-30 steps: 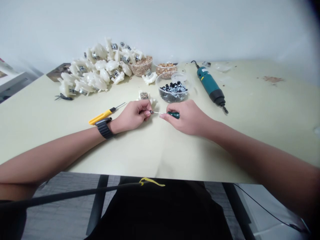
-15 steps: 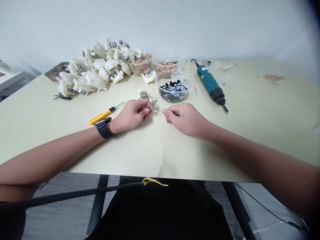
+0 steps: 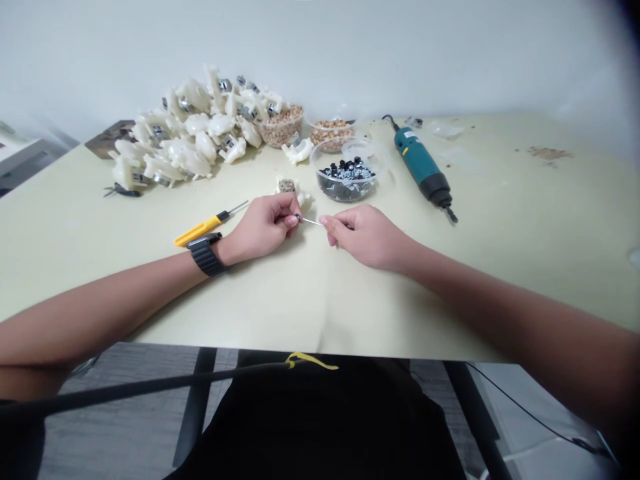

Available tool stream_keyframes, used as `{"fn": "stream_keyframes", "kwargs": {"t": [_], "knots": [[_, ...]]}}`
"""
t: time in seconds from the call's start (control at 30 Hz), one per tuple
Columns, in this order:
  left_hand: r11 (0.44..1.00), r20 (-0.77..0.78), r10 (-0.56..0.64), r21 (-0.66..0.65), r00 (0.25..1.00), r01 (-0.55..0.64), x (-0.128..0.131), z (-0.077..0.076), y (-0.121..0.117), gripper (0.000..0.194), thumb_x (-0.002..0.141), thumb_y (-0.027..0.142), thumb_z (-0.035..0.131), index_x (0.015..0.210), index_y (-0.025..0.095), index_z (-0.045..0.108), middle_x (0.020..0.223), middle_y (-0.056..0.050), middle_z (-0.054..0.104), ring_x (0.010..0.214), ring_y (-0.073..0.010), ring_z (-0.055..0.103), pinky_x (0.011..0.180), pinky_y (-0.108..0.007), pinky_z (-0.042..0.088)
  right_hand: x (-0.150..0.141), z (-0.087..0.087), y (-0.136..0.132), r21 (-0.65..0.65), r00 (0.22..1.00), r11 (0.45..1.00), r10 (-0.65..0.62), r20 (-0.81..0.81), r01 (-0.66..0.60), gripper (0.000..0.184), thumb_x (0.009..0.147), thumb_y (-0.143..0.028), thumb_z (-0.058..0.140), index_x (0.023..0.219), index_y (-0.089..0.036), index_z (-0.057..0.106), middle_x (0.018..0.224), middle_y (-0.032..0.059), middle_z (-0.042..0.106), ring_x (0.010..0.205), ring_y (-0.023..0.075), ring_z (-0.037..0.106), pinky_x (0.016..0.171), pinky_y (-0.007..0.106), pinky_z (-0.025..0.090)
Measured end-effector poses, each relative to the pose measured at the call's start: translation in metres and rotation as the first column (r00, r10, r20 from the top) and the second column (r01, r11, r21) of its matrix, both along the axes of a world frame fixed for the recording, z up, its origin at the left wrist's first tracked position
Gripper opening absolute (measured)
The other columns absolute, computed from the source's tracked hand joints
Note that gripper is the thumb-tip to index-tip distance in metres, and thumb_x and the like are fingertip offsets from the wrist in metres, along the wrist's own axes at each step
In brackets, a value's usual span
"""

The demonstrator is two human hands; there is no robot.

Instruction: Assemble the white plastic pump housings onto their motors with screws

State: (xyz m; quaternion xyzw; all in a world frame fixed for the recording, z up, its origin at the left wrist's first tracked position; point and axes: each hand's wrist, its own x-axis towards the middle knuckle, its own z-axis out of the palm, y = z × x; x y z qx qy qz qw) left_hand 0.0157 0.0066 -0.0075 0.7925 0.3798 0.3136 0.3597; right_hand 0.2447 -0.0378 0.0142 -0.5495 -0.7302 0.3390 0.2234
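My left hand (image 3: 270,223) is closed in a pinch on a small dark part (image 3: 299,218), too small to make out fully. In my right hand (image 3: 363,233) is a thin tool with a metal shaft (image 3: 313,222), which looks like a slim screwdriver; its handle is mostly hidden in my fingers. The shaft's tip meets the small dark part. Just behind my left hand lies a cream plastic piece with a round metal motor-like end (image 3: 287,186). A yellow-handled screwdriver (image 3: 200,231) lies left of my left wrist. Beyond my hands stands a clear tub (image 3: 346,192) of small black and silver parts.
Cream plastic assemblies (image 3: 190,157) are heaped at the back left, beside small black-handled pliers (image 3: 123,191). Two clear tubs, one of brown screw-like bits (image 3: 283,127) and one of brassy bits (image 3: 332,133), stand behind. A green power screwdriver (image 3: 423,167) lies at right. A dark cable (image 3: 150,385) crosses in front.
Both hands keep their grips, with the shaft's tip still at the small dark part. My right hand has shifted slightly left; the whole view has moved a little.
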Motion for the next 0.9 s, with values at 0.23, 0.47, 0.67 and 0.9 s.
{"fn": "stream_keyframes", "kwargs": {"t": [0.23,0.47,0.67,0.9], "knots": [[1.000,-0.002,-0.007,0.009,1.000,0.007,0.000,0.001,-0.001,0.007,0.078,0.013,0.057,0.076,0.020,0.055,0.061,0.003,0.060,0.058,-0.0116,0.048,0.058,-0.028,0.037,0.007,-0.009,0.001,0.437,0.960,0.883,0.050,0.275,-0.171,0.044,0.109,-0.041,0.054,0.070,-0.019,0.056,0.065,0.0015,0.052,0.064,0.0148,0.039,0.067,0.034,0.026],[1.000,-0.009,-0.011,0.003,1.000,0.011,-0.001,0.001,0.000,0.007,0.081,0.014,0.058,0.077,0.020,0.055,0.062,0.003,0.061,0.057,-0.0118,0.049,0.057,-0.028,0.038,0.012,-0.013,0.004,0.503,0.960,0.841,0.069,0.270,-0.202,0.040,0.106,-0.044,0.061,0.076,-0.019,0.059,0.070,0.0017,0.056,0.067,0.0153,0.041,0.068,0.033,0.028],[0.999,-0.029,0.012,0.040,1.000,-0.011,0.000,0.001,0.000,0.006,0.081,0.016,0.058,0.080,0.020,0.054,0.063,0.002,0.063,0.058,-0.0122,0.050,0.058,-0.027,0.038,-0.001,0.005,0.000,0.139,0.994,0.990,-0.041,0.099,0.027,0.048,0.109,-0.036,0.054,0.066,-0.018,0.060,0.062,0.0012,0.057,0.061,0.0140,0.047,0.065,0.033,0.031],[0.999,-0.037,0.015,0.047,0.999,-0.014,0.000,0.002,-0.001,0.006,0.080,0.015,0.057,0.078,0.020,0.053,0.062,0.003,0.061,0.057,-0.0117,0.049,0.057,-0.027,0.036,-0.002,0.005,-0.001,0.069,0.996,0.997,0.008,0.091,-0.015,0.050,0.113,-0.040,0.051,0.070,-0.018,0.062,0.063,0.0004,0.056,0.059,0.0134,0.046,0.064,0.032,0.031]]}}
